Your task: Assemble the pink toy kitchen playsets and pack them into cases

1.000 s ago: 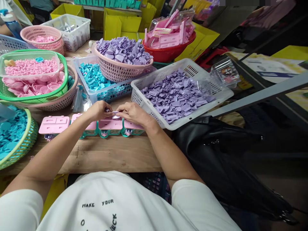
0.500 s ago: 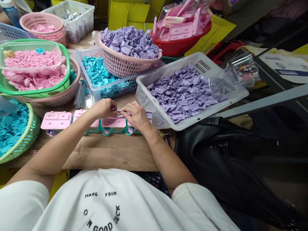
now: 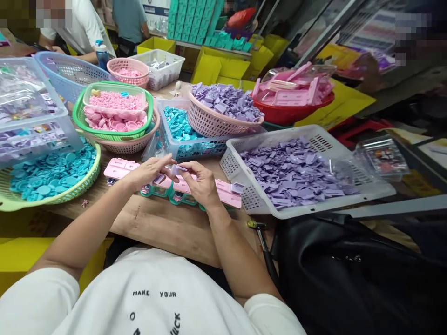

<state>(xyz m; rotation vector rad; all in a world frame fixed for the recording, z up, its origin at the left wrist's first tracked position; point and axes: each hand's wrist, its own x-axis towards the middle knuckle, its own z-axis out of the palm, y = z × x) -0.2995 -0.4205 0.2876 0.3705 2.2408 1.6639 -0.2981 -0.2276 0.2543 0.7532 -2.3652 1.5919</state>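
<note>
A row of pink-topped, teal-based toy cases (image 3: 120,168) lies on the wooden table (image 3: 164,228). Both hands hover just above the row's middle. My right hand (image 3: 200,185) pinches a small purple plastic piece (image 3: 177,169) between thumb and fingers. My left hand (image 3: 148,170) meets it from the left, fingers curled and fingertips touching the same piece. Another purple piece (image 3: 237,187) rests on the rightmost case. Beside my right hand stands a white crate (image 3: 240,197) full of flat purple pieces.
Baskets crowd the table's back: teal discs (image 3: 52,170), pink parts in a green basket (image 3: 115,114), teal parts in a blue crate (image 3: 179,125), purple parts in a pink basket (image 3: 223,104), a red bowl (image 3: 293,109). A black bag (image 3: 349,274) sits right. Other people work at the far left.
The camera view has tilted up and swung left. Both hands lifted slightly off the cases, still pinching the purple piece between them.
</note>
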